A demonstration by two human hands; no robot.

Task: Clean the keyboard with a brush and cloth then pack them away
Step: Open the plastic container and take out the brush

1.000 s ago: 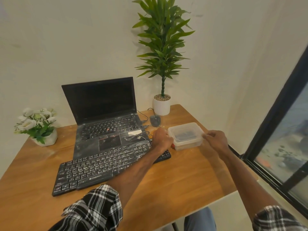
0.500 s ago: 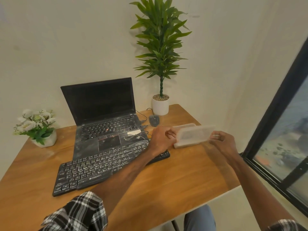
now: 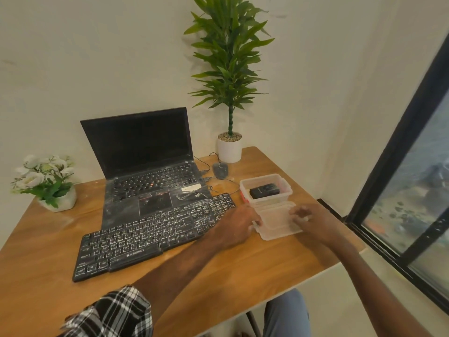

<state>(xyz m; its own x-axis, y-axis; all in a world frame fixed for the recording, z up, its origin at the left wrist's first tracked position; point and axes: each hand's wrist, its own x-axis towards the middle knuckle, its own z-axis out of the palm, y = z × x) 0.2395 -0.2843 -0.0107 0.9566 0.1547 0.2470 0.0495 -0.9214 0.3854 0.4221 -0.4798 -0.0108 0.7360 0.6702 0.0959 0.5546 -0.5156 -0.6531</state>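
Table (image 3: 218, 283) filled the lower frame. Centre right: both hands were on the clear lid (image 3: 277, 223), which sat on the table. Left hand (image 3: 237, 224) had its fingers curled, pinching the lid's left edge. Right hand (image 3: 313, 220) had its fingers curled over the right edge. Keyboard (image 3: 150, 237) lay angled left of centre, its right end beside the left hand. Just behind the lid was an open box (image 3: 272, 203) with a black item (image 3: 264, 192) inside. Further back: laptop (image 3: 145, 152), mouse (image 3: 220, 170), plant (image 3: 229, 149). Flowers (image 3: 46, 181) far left.

The dark object (image 3: 264, 191) in the clear box (image 3: 266, 177) is too small to identify. A forearm (image 3: 189, 259) covers the near right corner of the keyboard (image 3: 145, 237). The upper edge cuts the plant (image 3: 228, 57)
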